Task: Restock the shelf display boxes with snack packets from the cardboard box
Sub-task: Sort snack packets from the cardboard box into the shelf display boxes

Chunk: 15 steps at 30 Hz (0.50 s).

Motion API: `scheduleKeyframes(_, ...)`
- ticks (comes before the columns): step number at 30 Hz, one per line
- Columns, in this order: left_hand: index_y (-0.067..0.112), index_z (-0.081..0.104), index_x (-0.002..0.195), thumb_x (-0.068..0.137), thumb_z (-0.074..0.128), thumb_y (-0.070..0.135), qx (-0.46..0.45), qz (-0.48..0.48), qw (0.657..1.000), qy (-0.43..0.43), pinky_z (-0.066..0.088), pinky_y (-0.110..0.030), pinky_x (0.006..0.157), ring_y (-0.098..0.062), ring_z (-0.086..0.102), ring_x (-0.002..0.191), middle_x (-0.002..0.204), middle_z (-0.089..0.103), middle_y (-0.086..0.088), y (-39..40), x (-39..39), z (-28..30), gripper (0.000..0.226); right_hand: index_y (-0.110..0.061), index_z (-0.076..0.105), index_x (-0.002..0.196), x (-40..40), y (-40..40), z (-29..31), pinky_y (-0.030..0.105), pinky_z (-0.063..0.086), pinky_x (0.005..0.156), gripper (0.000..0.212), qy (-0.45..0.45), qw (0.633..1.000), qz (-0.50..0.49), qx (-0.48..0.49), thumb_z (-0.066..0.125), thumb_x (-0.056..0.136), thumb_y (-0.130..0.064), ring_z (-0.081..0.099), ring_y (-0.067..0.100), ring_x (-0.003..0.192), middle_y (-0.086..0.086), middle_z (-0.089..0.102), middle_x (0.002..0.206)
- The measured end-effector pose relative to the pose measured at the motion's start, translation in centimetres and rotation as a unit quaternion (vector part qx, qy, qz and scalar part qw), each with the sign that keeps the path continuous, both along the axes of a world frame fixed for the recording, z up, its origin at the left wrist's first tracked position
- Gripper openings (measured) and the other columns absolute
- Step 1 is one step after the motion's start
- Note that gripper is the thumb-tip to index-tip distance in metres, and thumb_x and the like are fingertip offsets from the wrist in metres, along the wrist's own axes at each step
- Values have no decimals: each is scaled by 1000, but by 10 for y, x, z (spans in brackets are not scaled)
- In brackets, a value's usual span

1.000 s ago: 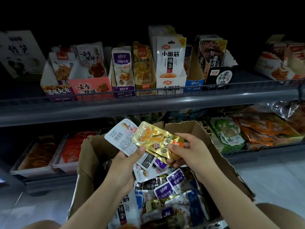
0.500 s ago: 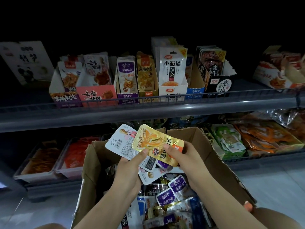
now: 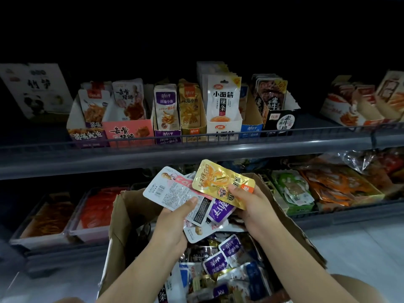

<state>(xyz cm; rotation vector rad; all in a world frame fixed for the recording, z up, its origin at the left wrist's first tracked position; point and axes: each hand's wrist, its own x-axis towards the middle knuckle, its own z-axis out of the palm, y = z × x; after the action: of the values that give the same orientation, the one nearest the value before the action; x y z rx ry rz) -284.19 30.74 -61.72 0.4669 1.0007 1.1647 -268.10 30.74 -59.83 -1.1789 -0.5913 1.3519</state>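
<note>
A brown cardboard box [image 3: 122,226] full of mixed snack packets stands in front of me below the shelf. My left hand [image 3: 172,226] holds a fanned stack of white and purple packets [image 3: 172,193] above it. My right hand [image 3: 251,206] pinches a gold packet [image 3: 218,180] by its orange end, lying over that stack. On the upper shelf stand several display boxes: a gold one [image 3: 193,132], a purple one [image 3: 167,134], a pink one [image 3: 129,132] and a white one [image 3: 225,130].
A grey shelf rail [image 3: 196,149] with a wire guard runs across the front of the display boxes. Below it are trays of red and orange snacks [image 3: 54,217] on the left and green and orange packs [image 3: 317,189] on the right. Pale floor lies at right.
The view has tilted so the shelf sits lower in the frame. Both hands have risen slightly, and the gold packet has slid up and to the right off the left hand's stack.
</note>
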Motion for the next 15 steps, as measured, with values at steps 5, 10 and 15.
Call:
scheduleKeyframes(5, 10, 59, 120, 85, 68, 4, -14, -17, 1000, 3, 60, -45, 66, -29, 72, 79, 99, 74, -16, 1, -1, 12, 37, -7, 56, 113, -5, -8, 7, 34, 55, 68, 28, 14, 1000, 3, 19, 65, 87, -6, 70, 24, 84, 13, 72, 102)
scheduleKeyframes(10, 6, 62, 114, 84, 68, 2, 10, -73, 997, 27, 61, -43, 67, -30, 72, 83, 98, 74, -16, 1, -2, 33, 30, -5, 59, 107, -4, -15, 25, 33, 54, 59, 19, 39, 999, -7, 31, 63, 89, -3, 69, 19, 72, 8, 72, 88)
scheduleKeyframes(15, 5, 63, 103, 86, 66, 0, 8, -83, 996, 29, 57, -38, 45, -25, 71, 58, 79, 74, -15, 5, -4, 48, 18, -4, 59, 113, -11, -12, 39, 30, 53, 57, 26, 24, 999, -10, 32, 64, 88, -3, 70, 18, 70, 8, 72, 91)
